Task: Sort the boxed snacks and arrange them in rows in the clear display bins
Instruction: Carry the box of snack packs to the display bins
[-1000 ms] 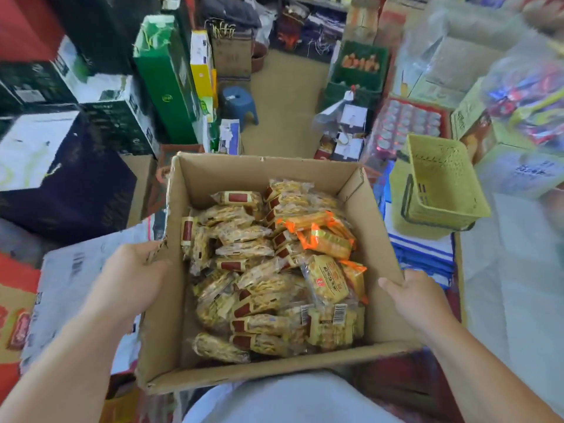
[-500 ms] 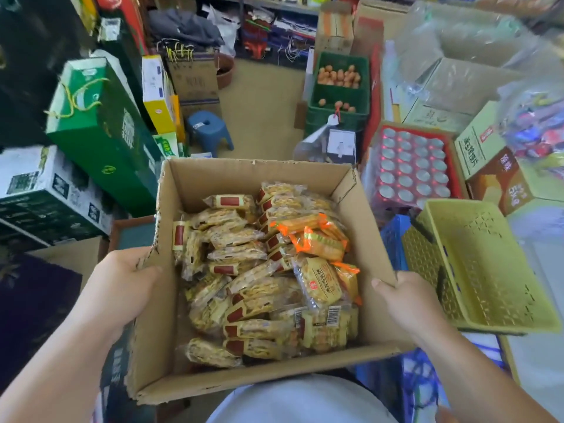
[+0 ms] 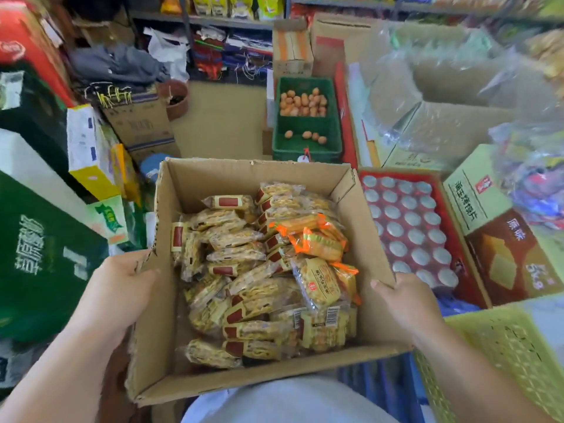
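Crowded shop floor; at right a carton (image 3: 488, 215) printed "原味" beside a tray of cans (image 3: 409, 227). The left hand (image 3: 119, 288) and right hand (image 3: 406, 303), well apart, grip opposite walls of a cardboard box (image 3: 250, 175) full of yellow snack packets (image 3: 262, 270).

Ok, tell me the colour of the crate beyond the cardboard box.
The crate is dark green, clearest in the head view.

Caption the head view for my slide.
Left hand and right hand grip opposite walls of an open cardboard box filled with wrapped snack packs.
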The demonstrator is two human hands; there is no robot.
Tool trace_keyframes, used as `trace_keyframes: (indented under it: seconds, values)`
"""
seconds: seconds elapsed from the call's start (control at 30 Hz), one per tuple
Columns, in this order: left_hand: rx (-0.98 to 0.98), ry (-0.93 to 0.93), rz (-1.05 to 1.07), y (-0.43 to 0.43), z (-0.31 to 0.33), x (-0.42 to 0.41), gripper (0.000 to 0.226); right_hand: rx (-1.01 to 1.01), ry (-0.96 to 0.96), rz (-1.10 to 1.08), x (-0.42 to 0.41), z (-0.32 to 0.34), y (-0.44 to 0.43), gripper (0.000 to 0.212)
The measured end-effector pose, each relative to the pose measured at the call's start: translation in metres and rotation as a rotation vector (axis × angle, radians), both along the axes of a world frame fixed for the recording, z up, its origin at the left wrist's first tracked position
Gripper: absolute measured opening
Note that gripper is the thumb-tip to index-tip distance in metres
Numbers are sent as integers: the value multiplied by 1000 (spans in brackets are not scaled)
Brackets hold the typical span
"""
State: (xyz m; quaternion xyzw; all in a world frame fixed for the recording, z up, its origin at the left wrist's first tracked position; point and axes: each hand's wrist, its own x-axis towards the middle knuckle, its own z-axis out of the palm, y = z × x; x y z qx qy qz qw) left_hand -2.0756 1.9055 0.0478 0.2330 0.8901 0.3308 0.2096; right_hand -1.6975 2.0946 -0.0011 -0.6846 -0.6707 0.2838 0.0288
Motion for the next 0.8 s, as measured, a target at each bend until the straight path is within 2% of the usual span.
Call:
trace_keyframes:
  seconds: [0.13,0.23,0.43,0.53,0.7,0.8]
  values:
    - [-47,-89,-197,106,-4,-33,29,-20,14,-157,-10,-6,43,35]
    - [-54,-116,-376,195,-4,-59,25,-10,24,-320,-21,-8,62,23]
    - [-84,-110,-746,352,9,-81,27,-38,49,-656,-40,7,72,31]
    - [-77,-160,-902,411,6,-58,28,-59,44,-800,-42,10,63,29]
    - [-116,-135,-1134,477,-6,7,22,-95,53,-1075,-26,4,42,32]
    - [-135,-101,-1240,501,-6,56,32,-120,34,-1160,-8,1,36,29]
